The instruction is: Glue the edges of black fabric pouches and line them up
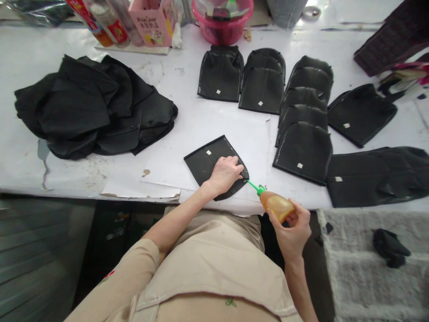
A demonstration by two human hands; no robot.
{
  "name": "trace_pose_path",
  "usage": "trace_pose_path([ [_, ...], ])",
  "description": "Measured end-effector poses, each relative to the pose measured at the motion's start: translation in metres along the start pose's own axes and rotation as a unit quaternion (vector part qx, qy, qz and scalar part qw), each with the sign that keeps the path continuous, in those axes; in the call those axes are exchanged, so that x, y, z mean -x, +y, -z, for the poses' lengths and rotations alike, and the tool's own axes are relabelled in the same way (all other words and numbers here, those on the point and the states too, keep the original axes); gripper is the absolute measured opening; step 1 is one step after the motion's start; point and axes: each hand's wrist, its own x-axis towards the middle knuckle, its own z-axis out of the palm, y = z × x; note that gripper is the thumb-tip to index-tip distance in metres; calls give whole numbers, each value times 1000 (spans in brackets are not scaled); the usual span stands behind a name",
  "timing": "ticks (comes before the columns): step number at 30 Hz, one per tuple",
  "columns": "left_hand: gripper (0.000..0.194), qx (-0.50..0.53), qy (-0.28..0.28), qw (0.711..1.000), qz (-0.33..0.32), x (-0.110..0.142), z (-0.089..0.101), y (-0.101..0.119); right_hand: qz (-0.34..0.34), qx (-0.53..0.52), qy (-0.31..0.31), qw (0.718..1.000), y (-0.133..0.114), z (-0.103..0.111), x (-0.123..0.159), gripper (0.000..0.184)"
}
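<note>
A black leather-like piece (204,163) with a rounded end and a small white sticker lies on the white-covered table. My left hand (226,172) is closed on it near the rounded end, with fingers bent at its edge. Between the fingers of my right hand (295,228) is a squeeze bottle (276,205) of amber liquid, tilted to the left. Its thin green nozzle touches or nearly touches the piece's edge beside my left fingertips.
Several similar black pieces (303,147) lie overlapping at the right, and a heap of black material (90,107) sits at the left. Along the back stand a pink basin (223,31), a pink box (150,24) and bottles (110,27). Grey cloth (355,277) lies lower right.
</note>
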Motion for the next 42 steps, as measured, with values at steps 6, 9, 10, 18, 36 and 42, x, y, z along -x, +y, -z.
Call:
trace_pose_path([
  [6,17,0,9,1000,0,0,-2,-1,-10,-20,-23,999,-3,1,1,63],
  [9,18,-2,17,1000,2,0,-4,-1,-27,-20,-25,999,-4,1,0,64],
  [10,18,-3,18,1000,3,-1,-5,-1,-30,-19,-27,999,-5,2,-1,64],
  [18,18,6,24,1000,9,-4,-7,-1,-31,-32,-55,998,-10,4,3,62],
  [36,20,13,23,1000,12,-11,-5,-6,-22,-39,-89,995,-7,3,9,62],
  [42,26,74,18,997,-10,7,6,-20,-18,-45,-87,995,-7,2,8,61],
])
